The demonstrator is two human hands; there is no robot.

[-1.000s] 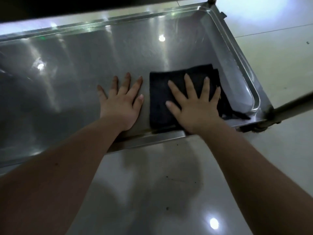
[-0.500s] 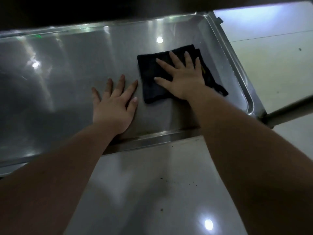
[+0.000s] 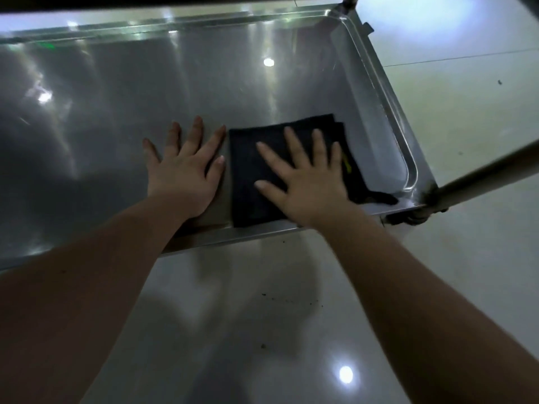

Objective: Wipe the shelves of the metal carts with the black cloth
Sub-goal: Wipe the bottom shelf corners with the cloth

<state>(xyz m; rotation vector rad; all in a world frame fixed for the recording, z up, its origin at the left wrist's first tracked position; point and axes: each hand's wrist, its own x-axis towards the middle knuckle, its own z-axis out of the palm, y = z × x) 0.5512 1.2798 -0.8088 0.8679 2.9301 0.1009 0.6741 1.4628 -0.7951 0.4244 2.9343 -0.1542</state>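
1. Head view: the metal cart's shelf (image 3: 140, 94), a shallow steel tray with a raised rim, fills the upper half of the picture and catches several bright reflections of lamps.
2. Head view: the black cloth (image 3: 248, 167) lies folded flat on the shelf, in its near right part, with its near edge at the front rim and one loose corner trailing toward the near right corner of the tray.
3. Head view: the right hand (image 3: 309, 185) lies palm down on the cloth, its fingers (image 3: 294, 147) straight and spread, pressing the cloth onto the steel. A small yellow-green mark (image 3: 347, 164) shows on the cloth just beside the little finger.
4. Head view: the left hand (image 3: 186, 176) rests palm down on the bare shelf just left of the cloth. Its fingers (image 3: 194, 135) are straight and spread, and the thumb lies close to the cloth's left edge; whether it touches cannot be told.
5. Head view: a round metal post (image 3: 490, 173) meets the near right corner of the shelf, with a caster (image 3: 408, 218) below it.
6. Head view: the pale glossy floor (image 3: 452, 112) shows to the right and in front, with a few dark specks (image 3: 287, 300) on it near the cart.
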